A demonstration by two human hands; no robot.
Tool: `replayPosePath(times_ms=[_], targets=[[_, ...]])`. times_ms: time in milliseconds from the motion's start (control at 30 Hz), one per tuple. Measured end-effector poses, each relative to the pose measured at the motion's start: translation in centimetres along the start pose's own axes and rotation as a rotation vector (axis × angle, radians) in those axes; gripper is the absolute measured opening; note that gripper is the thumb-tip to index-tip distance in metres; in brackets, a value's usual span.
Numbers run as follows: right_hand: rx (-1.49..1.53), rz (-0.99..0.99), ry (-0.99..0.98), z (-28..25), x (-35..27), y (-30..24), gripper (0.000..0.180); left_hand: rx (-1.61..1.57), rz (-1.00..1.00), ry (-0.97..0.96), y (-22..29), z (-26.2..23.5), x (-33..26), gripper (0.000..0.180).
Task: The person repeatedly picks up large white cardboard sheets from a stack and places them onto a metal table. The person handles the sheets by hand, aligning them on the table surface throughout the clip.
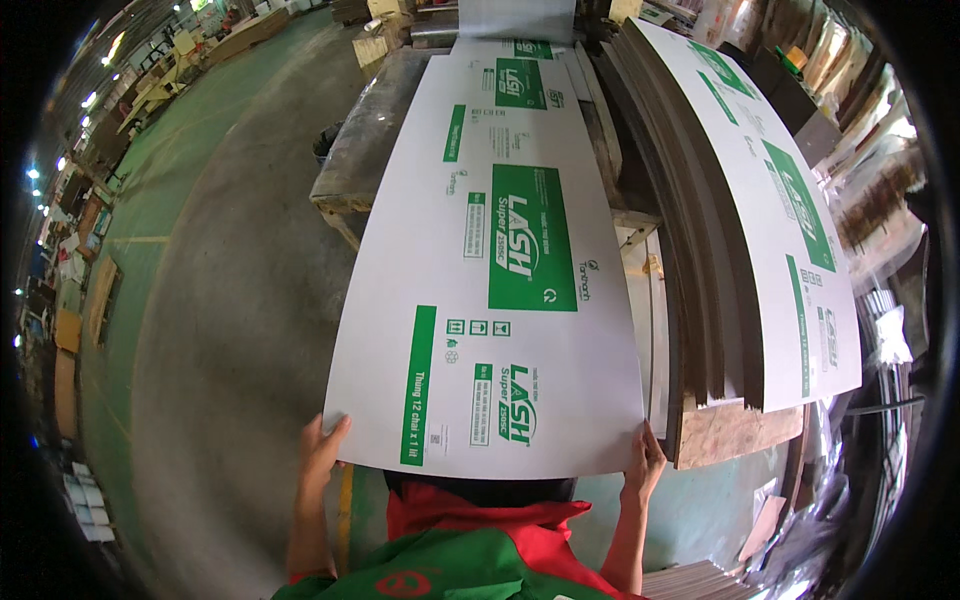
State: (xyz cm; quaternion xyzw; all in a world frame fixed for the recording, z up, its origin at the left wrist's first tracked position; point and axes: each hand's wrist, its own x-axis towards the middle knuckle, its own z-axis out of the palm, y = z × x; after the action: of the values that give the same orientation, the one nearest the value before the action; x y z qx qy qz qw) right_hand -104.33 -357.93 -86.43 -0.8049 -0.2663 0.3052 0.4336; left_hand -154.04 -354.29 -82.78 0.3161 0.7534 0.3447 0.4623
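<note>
A long white cardboard sheet [400,270] with green print stretches away from me, its near end level with my waist. At its near left corner my left hand [322,448] grips the edge, thumb on top and fingers underneath. My right hand [646,460] pinches the near right corner, its fingers pressed along the side edge. Farther off, the sheet lies over a metal-topped table [375,130], and its far end reaches a grey machine part [515,18].
On my right stands a tall stack of similar printed cardboard sheets [740,200] on a wooden base [735,432]. More flat brown sheets [700,582] lie low at the lower right. Clear plastic wrapping [820,510] hangs beyond. A grey and green floor [240,250] spreads to the left.
</note>
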Motion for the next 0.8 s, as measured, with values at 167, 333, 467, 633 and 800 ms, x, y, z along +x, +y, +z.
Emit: replayPosePath(times_ms=[167, 333, 467, 633, 800], targets=[[0.092, 0.024, 0.002, 0.0, -0.6, 0.6, 0.038, 0.034, 0.027, -0.011, -0.2, -0.4, 0.3, 0.041], [0.027, -0.081, -0.001, -0.9, -1.3, 0.4, 0.04, 0.066, -0.004, -0.023, -0.7, -0.7, 0.4, 0.042], [0.085, 0.038, -0.031, -1.9, -4.3, -1.3, 0.044, 0.11, -0.021, 0.004, -0.5, -2.4, -0.8, 0.045], [0.093, 0.088, -0.004, -0.3, -4.8, -4.5, 0.043, 0.171, -0.016, -0.007, 1.3, -2.5, 0.9, 0.049], [-0.058, -0.118, 0.045, 5.0, 6.5, -3.7, 0.038, 0.122, -0.011, 0.004, 3.6, 4.0, 10.0, 0.046]])
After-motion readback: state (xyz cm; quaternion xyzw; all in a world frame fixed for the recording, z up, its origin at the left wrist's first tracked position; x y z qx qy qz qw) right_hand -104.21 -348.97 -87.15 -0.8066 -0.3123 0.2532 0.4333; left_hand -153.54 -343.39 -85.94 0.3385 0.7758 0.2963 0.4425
